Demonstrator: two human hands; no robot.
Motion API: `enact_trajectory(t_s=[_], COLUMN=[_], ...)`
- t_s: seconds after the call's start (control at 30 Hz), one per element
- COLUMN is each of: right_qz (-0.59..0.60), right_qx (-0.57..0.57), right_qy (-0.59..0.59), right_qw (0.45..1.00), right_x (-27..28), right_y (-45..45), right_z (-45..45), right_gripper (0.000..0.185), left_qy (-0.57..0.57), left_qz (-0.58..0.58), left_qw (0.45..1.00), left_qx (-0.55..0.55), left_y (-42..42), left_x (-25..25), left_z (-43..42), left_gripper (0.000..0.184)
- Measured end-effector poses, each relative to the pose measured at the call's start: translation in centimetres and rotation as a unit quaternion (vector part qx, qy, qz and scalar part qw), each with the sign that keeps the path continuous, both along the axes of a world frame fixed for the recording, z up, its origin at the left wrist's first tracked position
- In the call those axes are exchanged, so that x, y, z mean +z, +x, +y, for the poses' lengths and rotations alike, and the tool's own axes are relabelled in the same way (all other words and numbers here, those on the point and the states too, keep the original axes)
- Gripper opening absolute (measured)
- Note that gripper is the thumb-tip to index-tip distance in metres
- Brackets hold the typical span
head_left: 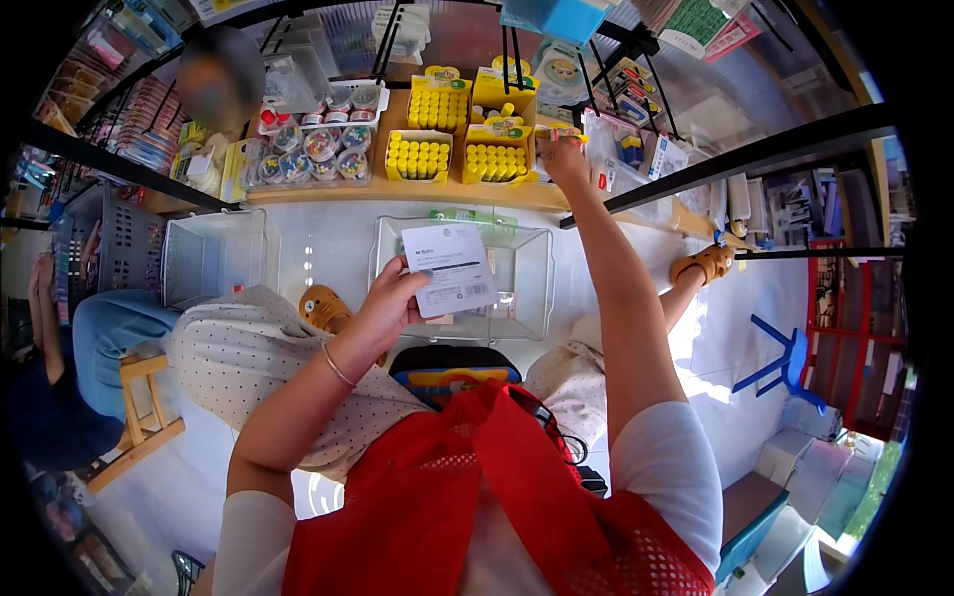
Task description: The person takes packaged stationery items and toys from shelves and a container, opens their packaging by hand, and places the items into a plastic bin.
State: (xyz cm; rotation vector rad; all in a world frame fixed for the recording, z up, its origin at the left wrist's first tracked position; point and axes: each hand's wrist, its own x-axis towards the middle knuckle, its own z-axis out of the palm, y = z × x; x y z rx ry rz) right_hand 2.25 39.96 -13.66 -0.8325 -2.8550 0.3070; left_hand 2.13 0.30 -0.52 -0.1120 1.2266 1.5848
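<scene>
Head view gives me both bare hands, working well apart. The left hand (396, 291) pinches a white card (452, 268) at its lower left corner, thumb laid over the front and the other fingers mostly hidden behind. I read that as a light corner hold, which leaves nearly all the print and the barcode uncovered and turned up to the wearer. The card is above a clear bin (543, 283) that sits on the floor between the feet, a spot that seems chosen because both arms can get to it from a seat.

The right hand (564, 161) is at the end of an outstretched arm, over the wooden shelf (417, 193), just beside the yellow boxes (499, 131). Something small and brightly coloured shows at its fingertips, but from here I cannot tell whether they pinch it or only rest against it.

Those boxes have low fronts, probably so the yellow tubes (417, 157) can be seen and picked out easily. They stand upright in close rows, which looks meant to keep them from toppling. To their left, clear tubs (321, 146) let their coloured contents show.
</scene>
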Motion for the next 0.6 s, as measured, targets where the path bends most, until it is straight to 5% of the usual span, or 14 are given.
enact_trajectory(t_s=[0.6], right_qz=[0.006], right_qx=[-0.021], right_qy=[0.031], right_qw=[0.999], right_x=[-0.5], right_y=[0.9], right_z=[-3.8], right_gripper=[0.014], left_qy=[0.0], left_qz=[-0.005], left_qw=[1.0], left_qx=[-0.005], left_y=[0.1], left_x=[-0.1], left_z=[0.2], left_gripper=[0.03])
